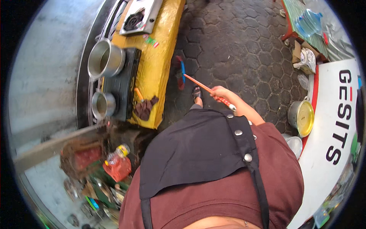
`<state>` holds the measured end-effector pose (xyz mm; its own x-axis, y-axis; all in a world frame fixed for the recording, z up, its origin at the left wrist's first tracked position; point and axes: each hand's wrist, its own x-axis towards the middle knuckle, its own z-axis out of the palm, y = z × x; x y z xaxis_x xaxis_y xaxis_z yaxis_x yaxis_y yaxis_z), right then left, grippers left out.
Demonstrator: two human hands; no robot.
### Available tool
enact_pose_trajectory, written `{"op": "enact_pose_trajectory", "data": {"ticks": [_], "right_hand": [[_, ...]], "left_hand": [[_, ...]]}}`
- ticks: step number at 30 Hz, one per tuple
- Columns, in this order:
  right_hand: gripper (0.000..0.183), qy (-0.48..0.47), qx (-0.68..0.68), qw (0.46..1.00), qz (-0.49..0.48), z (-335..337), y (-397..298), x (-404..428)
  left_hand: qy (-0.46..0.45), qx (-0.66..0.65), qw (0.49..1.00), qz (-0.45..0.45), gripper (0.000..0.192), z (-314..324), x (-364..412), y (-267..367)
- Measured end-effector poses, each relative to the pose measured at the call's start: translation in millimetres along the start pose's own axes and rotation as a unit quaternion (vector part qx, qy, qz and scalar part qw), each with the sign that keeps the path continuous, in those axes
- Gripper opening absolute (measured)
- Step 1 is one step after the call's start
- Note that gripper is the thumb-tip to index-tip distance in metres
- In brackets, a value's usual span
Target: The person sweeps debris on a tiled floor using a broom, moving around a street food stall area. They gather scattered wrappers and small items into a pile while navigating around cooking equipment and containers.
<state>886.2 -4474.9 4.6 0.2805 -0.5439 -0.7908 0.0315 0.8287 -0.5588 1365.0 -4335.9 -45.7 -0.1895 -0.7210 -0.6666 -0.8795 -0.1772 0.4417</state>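
Note:
My right hand point(219, 93) is closed around the orange-red patterned handle of a broom point(199, 82), close to the handle's upper end. The handle slants down to the left, to a blue broom head with reddish bristles point(180, 73) low by the dark paving, beside the yellow-covered table point(157, 77). The bristles look blurred. My left hand is out of view. On that side, before me, a dark brown cloth point(145, 108) and an orange-handled thing point(139, 94) lie at the near end of the yellow cover.
Two metal pots point(106, 58) stand on a black gas stove point(121, 86) at left; a second stove point(141, 17) is beyond. At right are a green bench point(297, 17) with a water jug point(308, 23), a cardboard box point(308, 60), a lidded pot point(302, 118) and a white panel point(328, 114).

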Motion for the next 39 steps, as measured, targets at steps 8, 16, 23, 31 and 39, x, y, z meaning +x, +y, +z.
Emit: {"op": "enact_pose_trajectory", "data": {"ticks": [8, 16, 23, 31, 39], "right_hand": [[0.006, 0.299, 0.121, 0.944, 0.064, -102.6, 7.9, -96.0], [0.046, 0.421, -0.001, 0.907, -0.013, -59.0, -97.4, -133.2], [0.038, 0.114, 0.039, 0.979, -0.164, -125.1, -196.4, -10.2], [0.032, 0.243, 0.188, 0.951, -0.021, -240.4, -208.5, -39.4], [0.031, 0.485, 0.209, 0.849, 0.007, -315.5, -344.4, -45.6]], "left_hand": [[0.047, 0.333, 0.927, 0.164, 0.018, -180.2, 157.0, -15.2], [0.054, -0.296, 0.951, -0.072, 0.029, -283.8, 317.7, 241.7], [-0.18, -0.222, 0.957, -0.052, 0.029, -260.6, 400.8, 380.5], [-0.004, -0.254, 0.963, -0.087, 0.023, -337.6, 498.4, 401.8], [-0.073, 0.021, 0.996, -0.038, 0.021, -317.5, 584.9, 316.7]]}}
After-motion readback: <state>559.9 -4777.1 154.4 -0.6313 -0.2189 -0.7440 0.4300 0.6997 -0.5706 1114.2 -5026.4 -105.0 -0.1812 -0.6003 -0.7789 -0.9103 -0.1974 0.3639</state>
